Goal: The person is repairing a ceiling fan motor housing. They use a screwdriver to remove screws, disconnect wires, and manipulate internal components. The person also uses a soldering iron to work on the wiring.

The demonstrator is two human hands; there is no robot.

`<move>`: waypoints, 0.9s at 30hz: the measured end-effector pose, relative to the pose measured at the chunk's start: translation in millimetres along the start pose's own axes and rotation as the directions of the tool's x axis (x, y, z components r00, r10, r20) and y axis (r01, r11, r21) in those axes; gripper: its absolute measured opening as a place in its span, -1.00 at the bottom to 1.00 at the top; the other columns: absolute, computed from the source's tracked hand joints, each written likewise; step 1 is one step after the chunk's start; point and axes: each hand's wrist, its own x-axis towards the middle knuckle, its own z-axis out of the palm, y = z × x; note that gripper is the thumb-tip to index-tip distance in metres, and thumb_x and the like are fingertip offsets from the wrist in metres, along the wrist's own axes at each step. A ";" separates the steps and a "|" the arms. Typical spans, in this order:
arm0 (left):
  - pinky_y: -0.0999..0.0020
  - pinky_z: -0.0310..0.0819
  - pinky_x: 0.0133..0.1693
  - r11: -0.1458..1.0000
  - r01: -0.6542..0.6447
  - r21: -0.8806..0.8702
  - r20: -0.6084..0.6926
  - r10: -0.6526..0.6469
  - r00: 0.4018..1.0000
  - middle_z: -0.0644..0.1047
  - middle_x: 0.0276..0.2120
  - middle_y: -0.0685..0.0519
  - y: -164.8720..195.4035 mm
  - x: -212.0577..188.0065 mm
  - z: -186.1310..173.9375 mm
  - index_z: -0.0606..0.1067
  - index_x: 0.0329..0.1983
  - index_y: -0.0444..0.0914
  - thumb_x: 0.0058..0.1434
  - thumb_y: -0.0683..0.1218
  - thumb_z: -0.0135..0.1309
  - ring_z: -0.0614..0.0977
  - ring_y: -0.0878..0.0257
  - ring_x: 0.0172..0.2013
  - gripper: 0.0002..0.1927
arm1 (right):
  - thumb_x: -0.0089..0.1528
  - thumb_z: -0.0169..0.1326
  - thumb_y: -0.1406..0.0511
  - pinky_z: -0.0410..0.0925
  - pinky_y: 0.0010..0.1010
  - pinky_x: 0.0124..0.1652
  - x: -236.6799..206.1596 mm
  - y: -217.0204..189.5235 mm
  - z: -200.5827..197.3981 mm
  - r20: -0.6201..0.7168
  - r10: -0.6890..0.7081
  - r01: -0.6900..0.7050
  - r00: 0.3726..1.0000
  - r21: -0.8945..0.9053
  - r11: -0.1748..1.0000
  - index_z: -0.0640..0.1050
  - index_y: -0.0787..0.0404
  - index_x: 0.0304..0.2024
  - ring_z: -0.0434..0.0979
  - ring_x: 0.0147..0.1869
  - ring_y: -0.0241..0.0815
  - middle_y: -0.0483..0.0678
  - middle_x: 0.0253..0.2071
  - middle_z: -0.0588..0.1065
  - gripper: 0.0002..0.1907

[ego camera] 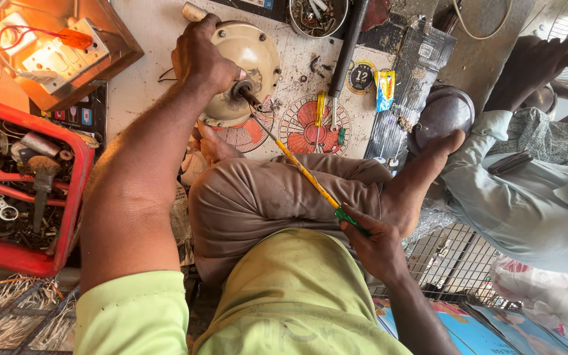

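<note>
**A:** Nearest to you, what is your right hand (pixel 375 242) doing?

**B:** It is closed round the green handle of a long screwdriver (pixel 304 172), just above your lap. The yellow shaft runs away from you, up and to the left across your bent knee (pixel 264 197), and its dark tip meets the hub of the fan motor housing (pixel 241 72).

**A:** And your left hand (pixel 200 58)?

**B:** Farther out. Your left arm reaches straight away from you, and the hand is clamped over the left rim of that cream, dome-shaped housing, fingers curled on its edge. The housing rests tilted on the white work surface (pixel 146 39), in the far middle of the scene, just beyond your knee.

**A:** What lies to your left?

**B:** A red crate (pixel 73 197) full of pliers, metal parts and other tools, near your left elbow. Beyond it, at the far left, a wooden board (pixel 110 29) carries a white switch plate and a glowing lamp.

**A:** And past the housing?

**B:** A round metal bowl (pixel 317 16) of screws and small bits at the far edge. To the right of the housing, a small yellow-handled tool (pixel 321 108) lies on a red fan drawing.

**A:** To your right?

**B:** Another person in light clothes sits there, one hand (pixel 527 69) raised at the far right. A dark round cap (pixel 443 115) lies beside your bare foot (pixel 422 171), and a wire fan grille (pixel 455 263) sits nearer, low on the right.
</note>
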 end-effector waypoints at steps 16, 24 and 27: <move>0.38 0.47 0.18 0.970 0.077 -0.231 -0.107 -0.104 0.989 0.44 0.22 0.03 -4.0 -9.0 6.4 0.30 0.39 -0.19 -0.15 -0.28 0.40 0.54 0.18 0.13 -0.03 | 0.26 0.13 0.34 0.24 -0.55 -0.50 24.4 28.4 -5.2 0.046 -0.022 0.001 0.999 0.424 0.906 0.50 0.22 0.27 0.43 -0.44 -0.30 0.03 -0.23 0.56 -0.51; -0.15 0.30 0.11 0.993 0.100 0.059 -0.111 -0.093 0.989 0.37 0.22 -0.02 -1.4 -23.7 4.6 0.22 0.44 -0.10 -0.17 -0.02 0.52 0.39 -0.04 0.18 0.09 | 0.25 0.18 0.33 0.46 -0.24 -0.43 -16.4 -28.7 23.8 -0.080 -0.528 0.460 0.845 -0.394 0.796 0.62 0.13 0.12 0.63 -0.49 -0.14 0.10 -0.43 0.61 -0.64; -0.19 0.33 0.04 0.995 0.094 0.021 -0.136 -0.091 0.987 0.36 0.21 0.00 0.0 -23.1 4.0 0.23 0.41 -0.05 -0.27 0.13 0.60 0.36 -0.03 0.19 0.17 | 0.24 0.18 0.32 0.45 -0.21 -0.47 -22.0 -41.8 32.4 -0.124 -0.567 0.451 0.815 -0.478 0.753 0.63 0.18 0.10 0.64 -0.46 -0.09 0.17 -0.42 0.59 -0.65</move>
